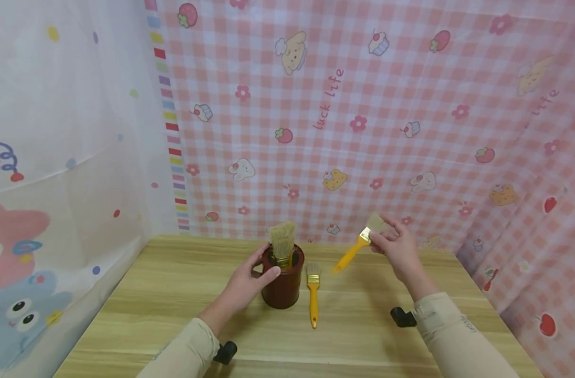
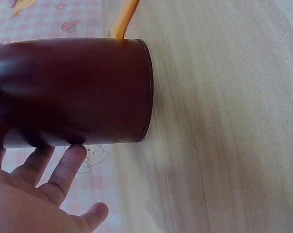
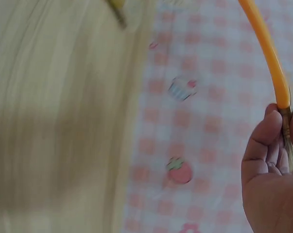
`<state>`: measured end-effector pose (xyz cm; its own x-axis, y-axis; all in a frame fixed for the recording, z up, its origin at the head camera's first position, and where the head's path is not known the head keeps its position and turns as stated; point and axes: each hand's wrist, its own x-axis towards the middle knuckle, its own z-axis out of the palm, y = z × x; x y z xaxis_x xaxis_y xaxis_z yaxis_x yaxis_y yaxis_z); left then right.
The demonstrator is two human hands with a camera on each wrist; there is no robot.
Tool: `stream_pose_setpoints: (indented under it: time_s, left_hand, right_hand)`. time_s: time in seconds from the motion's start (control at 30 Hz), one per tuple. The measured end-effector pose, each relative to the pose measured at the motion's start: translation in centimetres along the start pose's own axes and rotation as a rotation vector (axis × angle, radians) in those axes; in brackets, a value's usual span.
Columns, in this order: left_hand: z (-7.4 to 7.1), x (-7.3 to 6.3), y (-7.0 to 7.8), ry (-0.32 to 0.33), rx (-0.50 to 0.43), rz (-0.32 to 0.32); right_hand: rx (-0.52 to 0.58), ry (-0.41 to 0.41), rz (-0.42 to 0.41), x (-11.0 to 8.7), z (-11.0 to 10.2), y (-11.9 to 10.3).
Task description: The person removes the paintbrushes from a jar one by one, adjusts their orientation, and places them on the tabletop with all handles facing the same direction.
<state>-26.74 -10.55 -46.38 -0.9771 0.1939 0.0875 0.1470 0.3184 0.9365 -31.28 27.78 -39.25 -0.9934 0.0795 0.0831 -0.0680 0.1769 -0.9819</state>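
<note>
Beige sleeves (image 1: 183,349) come in from the near left and near right, a black wrist mount (image 1: 403,317) showing beside each. To the left, the left hand (image 1: 244,281) grips a dark red-brown cup (image 1: 281,291), thumb at the near side of its rim and fingers around its left side. One wide brush (image 1: 282,240) stands in this cup, bristles up, just right of those fingertips. Immediately right of the cup, a yellow-handled brush (image 1: 313,299) lies on the wooden table (image 1: 164,304), bristles far and handle near, between the two hands and touched by neither. Farther right, the right hand (image 1: 403,252) pinches another yellow brush (image 1: 348,256) around its metal band and bristles; the handle slants from the fingertips toward the near left. Beyond the table's far edge hangs a pink checked curtain (image 1: 325,152).
</note>
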Motion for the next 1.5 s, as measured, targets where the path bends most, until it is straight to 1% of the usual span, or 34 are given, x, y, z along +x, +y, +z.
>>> stream_pose_setpoints:
  time_s: [0.17, 0.3, 0.5, 0.6, 0.83, 1.03, 1.27, 1.33, 1.5]
  left_hand:
    - [0.0, 0.0, 0.0, -0.004, -0.004, 0.005]
    - [0.1, 0.0, 0.1, -0.006, 0.0, 0.006]
    - [0.1, 0.1, 0.0, -0.002, -0.001, -0.009]
    - [0.1, 0.1, 0.0, -0.002, -0.004, -0.008]
    - [0.1, 0.2, -0.2, -0.006, 0.011, -0.013]
    - [0.0, 0.2, -0.2, -0.011, 0.023, -0.019]
    - [-0.1, 0.1, -0.2, -0.011, 0.004, -0.022]
    - [-0.1, 0.1, -0.1, -0.01, -0.006, -0.022]
    - [0.0, 0.0, 0.0, -0.012, -0.029, -0.017]
  right_hand:
    - [-0.047, -0.04, 0.087, 0.4, -0.8, 1.8]
    - [-0.122, -0.102, 0.135, 0.7, -0.9, 3.2]
    - [-0.228, -0.233, 0.15, 0.9, -0.2, 4.8]
    - [-0.272, -0.279, 0.134, 1.0, 0.3, 5.4]
    - [-0.309, -0.323, 0.123, 0.9, 1.6, 6.1]
    - [-0.316, -0.359, 0.144, 0.7, 2.9, 6.3]
    - [-0.31, -0.419, 0.144, 1.0, 5.0, 6.7]
    - [-0.304, -0.426, 0.16, 1.1, 5.6, 6.9]
    - [-0.343, -0.44, 0.192, 1.1, 6.5, 7.2]
